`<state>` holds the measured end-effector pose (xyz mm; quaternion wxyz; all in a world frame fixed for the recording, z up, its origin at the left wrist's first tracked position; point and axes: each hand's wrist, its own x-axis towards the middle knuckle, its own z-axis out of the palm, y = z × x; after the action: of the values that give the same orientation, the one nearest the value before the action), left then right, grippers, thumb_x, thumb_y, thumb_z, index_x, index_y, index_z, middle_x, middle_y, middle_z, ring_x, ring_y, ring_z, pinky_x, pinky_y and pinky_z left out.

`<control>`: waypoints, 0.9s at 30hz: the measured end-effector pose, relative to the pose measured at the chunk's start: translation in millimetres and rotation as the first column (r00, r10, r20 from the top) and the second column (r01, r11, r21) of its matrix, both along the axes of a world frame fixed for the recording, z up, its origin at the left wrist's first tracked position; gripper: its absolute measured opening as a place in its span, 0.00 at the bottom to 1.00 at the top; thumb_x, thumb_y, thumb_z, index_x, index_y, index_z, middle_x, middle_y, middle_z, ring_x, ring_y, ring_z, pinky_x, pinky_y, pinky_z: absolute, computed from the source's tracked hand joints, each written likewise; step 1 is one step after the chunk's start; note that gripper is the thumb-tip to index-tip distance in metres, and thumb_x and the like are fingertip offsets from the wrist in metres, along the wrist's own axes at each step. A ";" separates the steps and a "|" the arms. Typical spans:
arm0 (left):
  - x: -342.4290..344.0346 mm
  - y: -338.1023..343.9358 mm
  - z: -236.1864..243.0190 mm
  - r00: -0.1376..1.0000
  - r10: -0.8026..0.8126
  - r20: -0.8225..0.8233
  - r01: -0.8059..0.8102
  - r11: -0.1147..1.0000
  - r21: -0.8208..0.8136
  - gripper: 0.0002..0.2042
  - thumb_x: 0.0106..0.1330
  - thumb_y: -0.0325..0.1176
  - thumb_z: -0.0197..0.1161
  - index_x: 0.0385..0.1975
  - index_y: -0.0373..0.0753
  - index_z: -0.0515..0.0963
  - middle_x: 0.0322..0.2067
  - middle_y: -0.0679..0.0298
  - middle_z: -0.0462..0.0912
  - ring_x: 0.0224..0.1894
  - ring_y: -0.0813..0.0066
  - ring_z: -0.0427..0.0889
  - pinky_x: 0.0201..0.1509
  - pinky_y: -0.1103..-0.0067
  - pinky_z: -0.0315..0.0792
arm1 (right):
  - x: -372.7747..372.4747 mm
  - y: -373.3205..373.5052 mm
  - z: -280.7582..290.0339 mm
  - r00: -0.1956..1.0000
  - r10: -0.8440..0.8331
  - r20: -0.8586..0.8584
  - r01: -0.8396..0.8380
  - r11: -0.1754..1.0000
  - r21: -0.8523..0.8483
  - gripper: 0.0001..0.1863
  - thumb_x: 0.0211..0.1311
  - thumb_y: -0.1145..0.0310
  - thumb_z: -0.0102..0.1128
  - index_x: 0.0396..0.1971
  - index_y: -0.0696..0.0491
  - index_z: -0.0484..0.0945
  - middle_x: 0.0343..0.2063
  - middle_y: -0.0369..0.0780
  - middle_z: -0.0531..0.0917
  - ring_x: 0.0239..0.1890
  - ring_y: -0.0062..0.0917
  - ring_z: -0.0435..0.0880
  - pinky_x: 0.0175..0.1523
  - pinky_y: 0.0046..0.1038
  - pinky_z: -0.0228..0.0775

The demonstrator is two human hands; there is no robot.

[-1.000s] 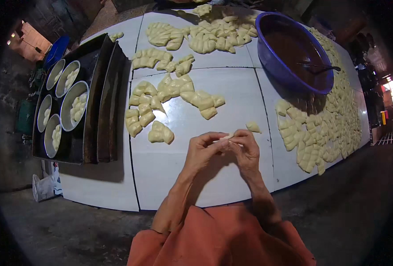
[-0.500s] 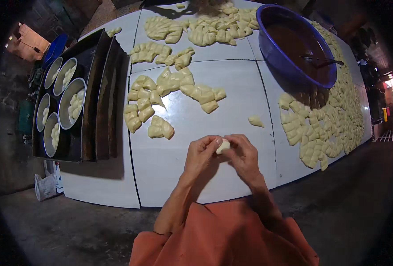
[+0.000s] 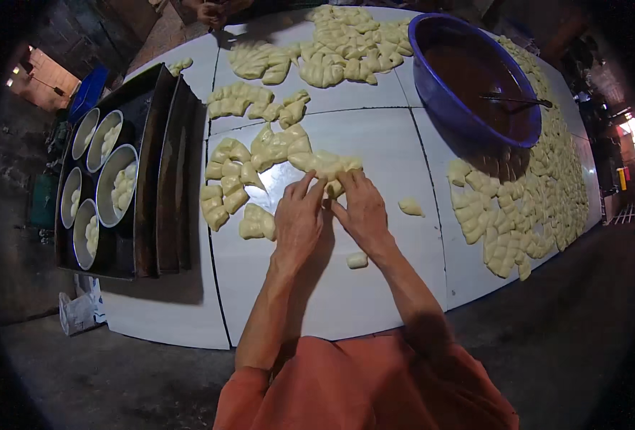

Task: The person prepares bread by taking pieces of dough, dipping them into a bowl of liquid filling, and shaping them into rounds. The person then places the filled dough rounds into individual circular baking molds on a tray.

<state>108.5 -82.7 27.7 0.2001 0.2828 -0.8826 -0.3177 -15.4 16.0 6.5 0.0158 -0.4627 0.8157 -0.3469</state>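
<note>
Nearest: red-orange garment [image 3: 367, 387] at lower edge, both bare forearms [image 3: 263, 315] reaching over the white counter [image 3: 188, 322]. Small dough piece [image 3: 357, 260], pale, stubby, lies alone on the counter between the forearms, close to the right one. Left hand [image 3: 299, 221] and right hand [image 3: 364, 213] side by side, backs up, small gap between. Fingertips of both at the near side of the dough strip [image 3: 324, 163], which lies on the counter just ahead, about mid-counter. Fingers of each grip reach down to the dough; cannot tell if either grip is pinched on it, undersides hidden.

Dough clump [image 3: 258, 223] just left of left hand. Pointed dough scrap [image 3: 411, 207] right of right hand, apart from it. Off to the left, dark baking trays [image 3: 147, 165]; the left one bears five round metal tins [image 3: 104, 188] with pale dough balls [image 3: 123, 188] inside. On the right, wide scored dough sheet [image 3: 507, 222].

Farther: bumpy dough row [image 3: 238, 99] beyond the strip, larger dough spread [image 3: 339, 57] past that. Purple-blue basin [image 3: 432, 100] far right, brown liquid [image 3: 468, 75] in it, dark utensil [image 3: 521, 101] lying across its right rim. Far end, upper left: another person's hand [image 3: 211, 13], dim.
</note>
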 end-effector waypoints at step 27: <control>-33.9 70.7 36.2 0.986 -0.164 -0.035 0.126 0.590 0.798 0.17 0.69 0.36 0.64 0.53 0.35 0.79 0.35 0.63 0.87 0.31 0.80 0.82 0.35 0.82 0.75 | -20.5 124.3 29.0 0.433 0.201 0.879 0.373 0.847 -0.378 0.13 0.65 0.74 0.64 0.48 0.57 0.76 0.42 0.36 0.81 0.43 0.16 0.79 0.48 0.20 0.73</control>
<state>74.6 -11.9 63.9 0.0076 0.2762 -0.6723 -0.6868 -35.8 140.3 35.5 0.3009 -0.1478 0.5764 -0.7452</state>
